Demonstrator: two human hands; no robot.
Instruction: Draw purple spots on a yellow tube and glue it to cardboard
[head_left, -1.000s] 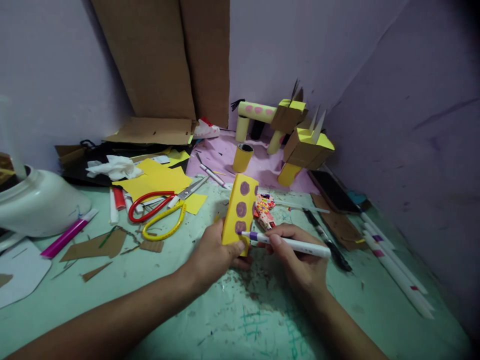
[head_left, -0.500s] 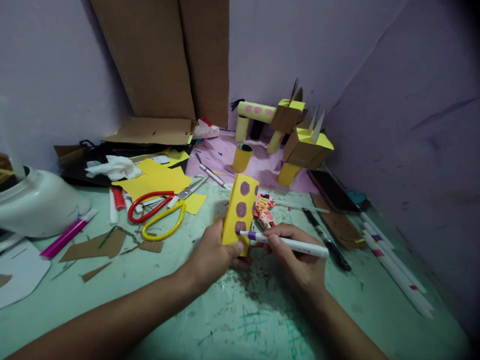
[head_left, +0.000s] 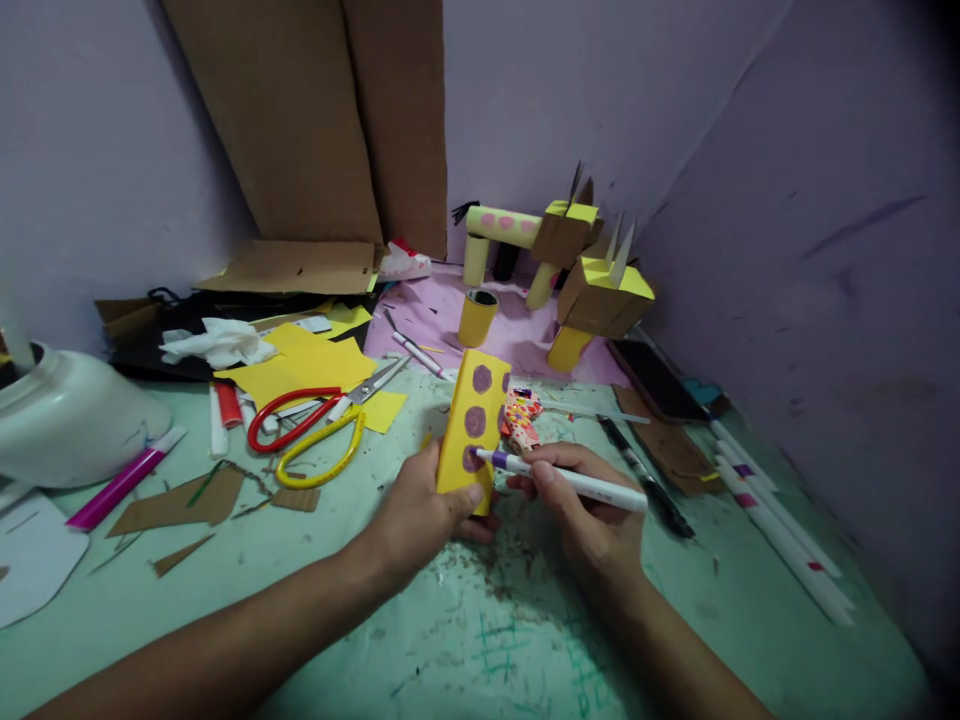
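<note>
At the far left, a white pot [head_left: 82, 420] is seen on the green tabletop [head_left: 300, 630], with a magenta marker [head_left: 120, 485] lying just beside it. Crumpled white tissue [head_left: 217, 345] and yellow paper [head_left: 311, 367] are piled farther back, and the open scissors [head_left: 351, 399], one handle red and one yellow, are laid partly over the paper. The spotted yellow piece [head_left: 466, 430] is gripped near its lower end by the left hand [head_left: 420, 505] and is held tilted above the tabletop, near the middle of the view. Behind it, a yellow tube [head_left: 477, 320] is stood on a pink sheet [head_left: 420, 298]. The white marker [head_left: 600, 488] is pinched by the right hand [head_left: 600, 530], its tip set at the lowest front purple spot. Beyond, two box-headed figures are seen, the nearer box [head_left: 604, 300] topped with yellow. Farther right, a black pen [head_left: 649, 480], a dark phone [head_left: 660, 380] and several white sticks [head_left: 784, 545] are spread.
</note>
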